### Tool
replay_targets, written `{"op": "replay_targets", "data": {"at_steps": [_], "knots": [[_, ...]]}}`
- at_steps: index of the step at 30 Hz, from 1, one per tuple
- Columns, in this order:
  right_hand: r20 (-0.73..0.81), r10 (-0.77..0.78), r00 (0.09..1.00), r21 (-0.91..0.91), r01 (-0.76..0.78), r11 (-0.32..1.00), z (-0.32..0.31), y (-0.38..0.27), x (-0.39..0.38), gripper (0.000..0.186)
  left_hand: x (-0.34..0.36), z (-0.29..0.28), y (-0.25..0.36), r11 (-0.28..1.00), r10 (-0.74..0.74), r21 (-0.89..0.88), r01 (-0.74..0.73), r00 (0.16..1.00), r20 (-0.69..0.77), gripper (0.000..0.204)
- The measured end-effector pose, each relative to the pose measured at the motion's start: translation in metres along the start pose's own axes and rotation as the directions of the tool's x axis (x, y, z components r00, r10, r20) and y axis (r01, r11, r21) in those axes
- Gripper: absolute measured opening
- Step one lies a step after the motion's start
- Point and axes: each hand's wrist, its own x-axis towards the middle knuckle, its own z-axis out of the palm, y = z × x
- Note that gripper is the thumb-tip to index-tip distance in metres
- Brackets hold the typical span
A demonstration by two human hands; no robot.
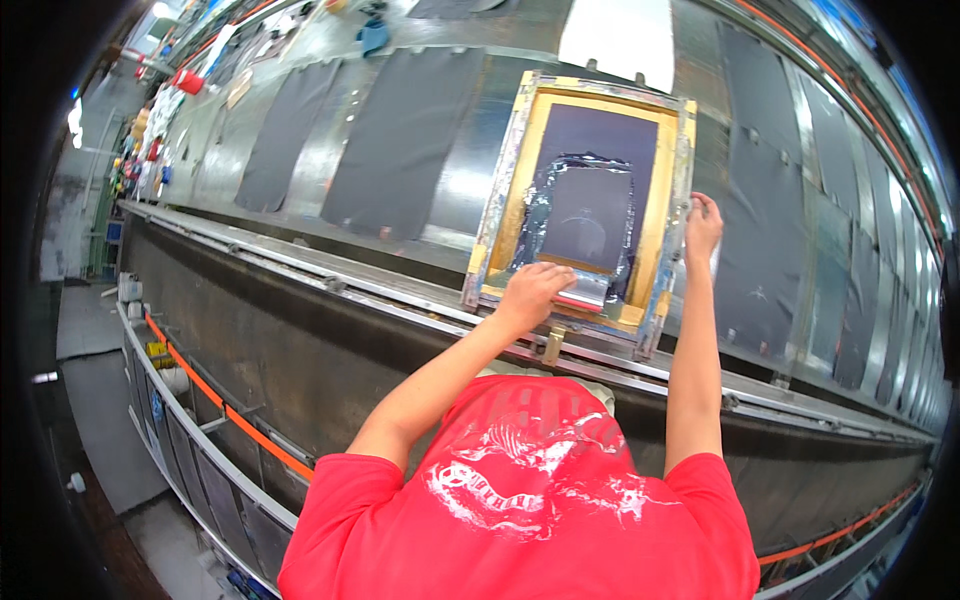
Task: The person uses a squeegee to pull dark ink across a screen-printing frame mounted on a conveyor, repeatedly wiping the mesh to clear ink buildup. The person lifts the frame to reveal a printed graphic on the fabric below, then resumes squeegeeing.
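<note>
A screen printing frame point(676, 185) with a worn, ink-stained rim lies on the long table in front of me. Yellowish tape lines its inside, around a dark mesh with a smeared, glossy border of ink. My left hand point(538, 297) is closed on a squeegee point(584, 290) at the near end of the mesh; its fingers partly cover the tool. At the frame's right side, my right hand point(704, 226) has its fingers curled against the outer edge. A faint curved mark shows in the middle of the mesh.
Dark fabric panels point(400, 140) lie along the metal table to the left, and more dark panels point(760, 190) to the right. A white sheet point(618, 40) lies beyond the frame. A metal rail point(420, 300) follows the table's near edge. Behind me on the left runs an orange strip point(235, 412).
</note>
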Motion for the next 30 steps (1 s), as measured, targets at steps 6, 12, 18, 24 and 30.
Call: {"op": "replay_targets", "data": {"at_steps": [6, 12, 18, 24, 30], "knots": [[0.001, -0.025, 1.000, 0.086, 0.025, 0.996, 0.121, -0.056, -0.051, 0.020, -0.036, -0.078, -0.083, 0.994, -0.109, 0.024, 0.108, 0.994, 0.017, 0.050], [0.005, 0.004, 1.000, 0.103, -0.005, 0.995, 0.277, -0.124, -0.132, 0.020, -0.086, -0.184, -0.217, 0.980, -0.189, 0.068, 0.185, 0.981, 0.048, 0.040], [0.028, 0.042, 0.999, 0.096, -0.044, 0.994, 0.351, -0.158, -0.177, 0.018, -0.129, -0.224, -0.289, 0.976, -0.207, 0.087, 0.200, 0.975, 0.084, 0.049], [0.016, 0.063, 0.998, 0.007, -0.064, 0.998, 0.370, -0.159, -0.177, 0.018, -0.162, -0.234, -0.304, 0.978, -0.182, 0.115, 0.173, 0.981, 0.072, 0.051], [-0.011, 0.078, 0.997, -0.022, -0.078, 0.997, 0.373, -0.145, -0.177, 0.018, -0.153, -0.224, -0.325, 0.977, -0.078, 0.205, 0.055, 0.992, 0.104, 0.048]]}}
